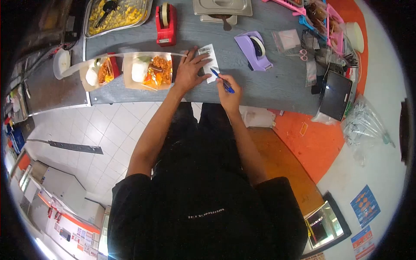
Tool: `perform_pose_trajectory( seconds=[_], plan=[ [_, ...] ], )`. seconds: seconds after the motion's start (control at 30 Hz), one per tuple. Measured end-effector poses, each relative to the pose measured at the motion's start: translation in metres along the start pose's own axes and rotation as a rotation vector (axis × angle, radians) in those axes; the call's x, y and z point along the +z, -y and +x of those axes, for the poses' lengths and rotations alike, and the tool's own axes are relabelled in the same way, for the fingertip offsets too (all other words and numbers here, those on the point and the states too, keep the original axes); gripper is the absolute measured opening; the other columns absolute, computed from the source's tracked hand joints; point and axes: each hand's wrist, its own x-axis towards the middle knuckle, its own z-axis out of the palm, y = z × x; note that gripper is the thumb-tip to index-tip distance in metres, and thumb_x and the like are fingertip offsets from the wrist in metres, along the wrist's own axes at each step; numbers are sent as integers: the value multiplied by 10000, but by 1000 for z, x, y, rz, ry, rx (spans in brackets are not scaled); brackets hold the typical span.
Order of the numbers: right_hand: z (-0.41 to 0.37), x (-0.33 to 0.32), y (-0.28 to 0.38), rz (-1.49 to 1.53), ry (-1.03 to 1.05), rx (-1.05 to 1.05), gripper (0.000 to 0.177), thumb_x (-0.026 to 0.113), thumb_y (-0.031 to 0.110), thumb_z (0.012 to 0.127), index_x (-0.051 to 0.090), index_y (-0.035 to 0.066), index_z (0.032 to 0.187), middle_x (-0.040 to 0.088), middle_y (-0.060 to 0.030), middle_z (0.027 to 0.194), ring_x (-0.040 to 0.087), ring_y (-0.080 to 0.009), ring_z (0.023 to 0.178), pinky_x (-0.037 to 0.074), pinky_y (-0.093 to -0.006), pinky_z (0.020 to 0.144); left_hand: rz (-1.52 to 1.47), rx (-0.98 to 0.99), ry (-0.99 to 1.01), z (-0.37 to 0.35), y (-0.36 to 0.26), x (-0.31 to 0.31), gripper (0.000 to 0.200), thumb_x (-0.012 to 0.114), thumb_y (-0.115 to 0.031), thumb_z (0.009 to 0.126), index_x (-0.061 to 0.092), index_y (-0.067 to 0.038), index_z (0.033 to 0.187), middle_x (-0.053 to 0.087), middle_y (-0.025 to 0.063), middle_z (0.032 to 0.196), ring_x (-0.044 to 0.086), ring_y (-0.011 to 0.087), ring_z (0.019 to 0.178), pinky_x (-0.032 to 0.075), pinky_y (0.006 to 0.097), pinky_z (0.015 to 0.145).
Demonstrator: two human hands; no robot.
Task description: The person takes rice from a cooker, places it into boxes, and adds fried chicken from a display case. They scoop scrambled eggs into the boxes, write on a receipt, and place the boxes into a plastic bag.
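My left hand (189, 71) lies on the grey counter with its fingers spread, touching the left side of a printed white paper slip (211, 64). In my right hand (229, 94) is a blue pen (231, 90), gripped between thumb and fingers with its tip over the slip. Just left of my left hand stands an open takeaway box (125, 78) holding white rice, orange-coloured food and some greens. A similar open box (89, 88) is further left. A translucent strip runs across the tops of both boxes towards my left hand.
A red tape dispenser (166, 30) and a purple tape dispenser (252, 50) stand beyond my hands. A metal tray (149, 13) of yellow food sits back left, a lidded steel container (223, 6) behind. At right are pink scissors (303, 54), a dark tablet (336, 95) and plastic bags (366, 125).
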Motion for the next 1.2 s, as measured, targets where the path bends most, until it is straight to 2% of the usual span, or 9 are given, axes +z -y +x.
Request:
perform_pose_trajectory(
  seconds=[0.07,0.13,0.37,0.43,0.53,0.67,0.77,1.1,1.2],
  plan=[
    [5,7,1,-31,-29,8,120,614,27,886,664,31,996,682,-17,805,596,-61,696,462,-216,612,-25,4,36,3,1,-4,611,782,-434,675,622,-227,1227,543,-18,1333,329,298,1379,218,510,1149],
    [8,13,2,-115,-22,-209,124,636,32,867,667,35,986,679,-31,765,585,-63,651,461,-234,583,-33,-13,46,1,1,-3,641,793,-429,659,611,-228,1240,534,-23,1344,319,293,1386,216,513,1147],
    [10,21,-4,-105,-200,-164,133,670,63,833,670,55,966,666,-50,745,587,-81,618,453,-253,565,-38,-66,95,-2,-3,-6,739,808,-437,638,554,-238,1303,485,-51,1401,262,278,1420,175,547,1135],
    [6,20,0,-199,7,-147,132,674,74,835,675,73,967,663,-42,740,584,-77,617,448,-248,562,-15,-73,92,-3,-3,-6,748,809,-444,635,548,-244,1307,475,-54,1410,254,279,1423,163,567,1129],
    [7,18,2,-168,-126,-179,131,669,77,844,675,76,974,661,-32,733,574,-59,626,445,-244,562,18,-92,93,-4,-4,-6,763,812,-460,623,544,-256,1308,457,-60,1425,235,280,1431,142,600,1119],
    [3,14,1,-232,7,-66,115,648,62,861,664,51,974,674,-34,756,586,-57,662,468,-239,606,24,-94,116,-3,-4,-9,807,821,-487,591,534,-273,1314,418,-69,1450,193,274,1447,132,635,1107],
    [4,19,-7,-154,-134,-165,111,642,54,864,660,40,973,670,-33,752,575,-54,654,463,-236,601,43,-104,168,-3,-6,-12,848,828,-485,582,506,-272,1337,387,-65,1468,175,273,1451,136,656,1100],
    [-7,5,5,-197,-32,-45,106,643,74,869,656,36,967,638,-24,724,542,-47,664,442,-225,612,42,-90,168,-5,-5,-9,881,826,-474,596,461,-268,1370,373,-50,1475,171,290,1450,149,670,1089],
    [-10,1,6,-187,-73,-84,111,649,99,840,664,95,949,672,-100,759,652,-167,655,491,-298,618,53,-87,155,-6,-5,-9,879,823,-473,599,457,-267,1371,376,-45,1474,186,297,1445,156,671,1083]
  ],
)
